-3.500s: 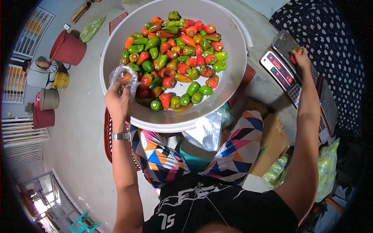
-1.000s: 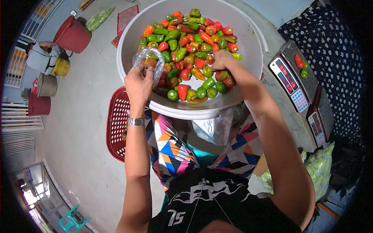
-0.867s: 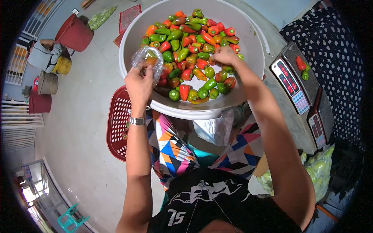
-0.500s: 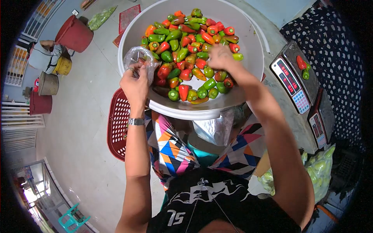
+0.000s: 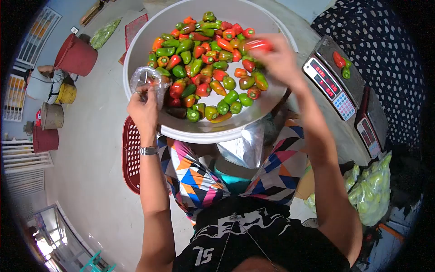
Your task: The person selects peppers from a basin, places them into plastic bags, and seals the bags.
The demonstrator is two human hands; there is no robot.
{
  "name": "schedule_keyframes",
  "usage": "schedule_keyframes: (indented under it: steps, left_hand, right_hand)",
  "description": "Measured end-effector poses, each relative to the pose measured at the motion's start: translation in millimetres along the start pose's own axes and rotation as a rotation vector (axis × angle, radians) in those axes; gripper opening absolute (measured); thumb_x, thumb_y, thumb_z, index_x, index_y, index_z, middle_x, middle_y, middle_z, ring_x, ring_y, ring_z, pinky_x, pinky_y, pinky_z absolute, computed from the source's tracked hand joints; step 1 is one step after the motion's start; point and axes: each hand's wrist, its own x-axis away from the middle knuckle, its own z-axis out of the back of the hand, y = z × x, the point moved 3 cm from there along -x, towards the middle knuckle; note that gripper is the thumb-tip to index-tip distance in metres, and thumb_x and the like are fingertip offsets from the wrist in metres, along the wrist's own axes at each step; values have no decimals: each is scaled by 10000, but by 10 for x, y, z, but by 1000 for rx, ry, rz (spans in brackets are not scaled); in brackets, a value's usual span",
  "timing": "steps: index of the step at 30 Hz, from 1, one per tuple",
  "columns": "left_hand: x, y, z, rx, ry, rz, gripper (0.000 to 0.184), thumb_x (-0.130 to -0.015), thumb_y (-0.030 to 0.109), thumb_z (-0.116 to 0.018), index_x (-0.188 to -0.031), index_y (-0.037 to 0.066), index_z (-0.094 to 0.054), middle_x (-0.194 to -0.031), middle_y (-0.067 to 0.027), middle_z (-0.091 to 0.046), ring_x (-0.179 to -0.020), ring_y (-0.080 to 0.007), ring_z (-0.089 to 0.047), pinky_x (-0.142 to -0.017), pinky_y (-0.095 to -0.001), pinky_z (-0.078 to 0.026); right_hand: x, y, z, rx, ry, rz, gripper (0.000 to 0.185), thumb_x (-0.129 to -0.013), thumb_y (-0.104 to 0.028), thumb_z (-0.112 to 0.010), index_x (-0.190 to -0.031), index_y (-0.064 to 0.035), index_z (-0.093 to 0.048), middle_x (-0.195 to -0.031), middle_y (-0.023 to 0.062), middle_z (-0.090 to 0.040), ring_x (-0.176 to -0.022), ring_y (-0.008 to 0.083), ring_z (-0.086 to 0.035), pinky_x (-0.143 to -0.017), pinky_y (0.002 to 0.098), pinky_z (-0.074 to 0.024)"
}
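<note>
A wide grey-white basin (image 5: pixel 204 136) holds many red, green and mixed-colour peppers (image 5: pixel 184 46). At its left side my left hand (image 5: pixel 143 108) is closed on the gathered edge of a clear plastic bag (image 5: pixel 146 75); the bag's mouth stands partly open and something reddish shows through it. Over the basin's right wall, my right hand (image 5: pixel 282 60) is blurred by motion, its fingers closed round a red pepper (image 5: pixel 259 45).
Two digital scales (image 5: pixel 330 86) stand on the right, one with a red and a green pepper (image 5: pixel 346 72) on its plate. Bagged green produce (image 5: pixel 374 192) lies below them. A red perforated basket (image 5: pixel 131 156) sits left of the basin; buckets (image 5: pixel 77 54) line the far left.
My right hand has lifted out of the peppers and moved up and right with a red pepper. My left hand still holds the bag. The view has shifted slightly.
</note>
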Motion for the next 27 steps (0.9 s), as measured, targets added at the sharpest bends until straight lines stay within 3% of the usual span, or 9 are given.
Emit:
schedule_keyframes:
  steps: [2,5,9,14,18,19,21,24,27]
  left_hand:
    - [-11,-58,-17,28,-20,94,210,-920,199,-703,-971,-2,-735,-743,-104,-684,-680,-148,-603,-663,-316,-498]
    - [-38,-99,-35,29,-13,58,215,-923,201,-706,-965,-8,-732,-750,-98,-686,-687,-143,-601,-662,-313,-497]
    - [-29,-113,-48,28,-33,84,207,-932,198,-705,-962,-5,-733,-755,-86,-686,-686,-132,-595,-662,-305,-498]
    - [-12,-39,-41,26,-50,84,204,-936,191,-704,-971,-8,-735,-776,-74,-699,-708,-114,-602,-668,-291,-500]
    - [-15,-18,-18,4,-26,32,209,-935,187,-700,-979,-14,-734,-780,-65,-701,-710,-105,-597,-661,-279,-496]
    - [-6,30,-21,3,-26,15,210,-934,186,-699,-982,-16,-733,-779,-63,-699,-706,-103,-594,-657,-276,-494]
    - [-3,66,-21,21,-61,109,223,-932,196,-702,-984,-18,-733,-749,-46,-670,-675,-93,-571,-627,-265,-475]
    - [1,32,-25,38,-57,101,231,-933,207,-706,-980,-17,-732,-726,-33,-650,-659,-86,-555,-606,-261,-460]
    - [-28,4,-28,43,-70,101,232,-934,214,-708,-971,-14,-731,-715,-29,-643,-656,-85,-548,-601,-263,-454]
  right_hand:
    - [288,554,899,-104,307,-467,421,-888,-136,-762,-1293,-78,-662,-1143,76,-707,-927,141,-664,-844,299,-547]
    - [939,1691,2228,-173,547,-686,497,-868,-29,-732,-1353,-51,-623,-1150,89,-698,-913,156,-688,-808,276,-548]
    - [1672,2696,3384,425,666,-841,606,-795,-418,-780,-1206,13,-663,-1073,135,-725,-980,256,-693,-885,351,-505]
    - [1766,2621,3332,751,485,-959,731,-734,-635,-797,-1095,-7,-706,-1035,146,-739,-1020,339,-694,-939,402,-497]
    - [1708,2707,3224,747,803,-969,698,-725,-616,-820,-1059,-10,-731,-1033,153,-746,-1061,306,-688,-970,394,-500]
    - [1665,2663,3181,566,1017,-956,569,-815,-454,-803,-1126,11,-698,-1059,137,-730,-1065,287,-683,-971,386,-508]
    - [1367,2913,3125,-630,929,-578,425,-889,-250,-738,-1200,28,-651,-1106,118,-704,-1047,253,-676,-963,354,-516]
    - [473,1274,1999,-749,256,-549,341,-864,-138,-734,-1161,13,-660,-1094,82,-680,-1007,194,-667,-923,316,-529]
    - [-49,470,929,-264,-427,-379,471,-835,-209,-778,-1247,-21,-650,-1101,57,-684,-997,149,-650,-883,281,-506]
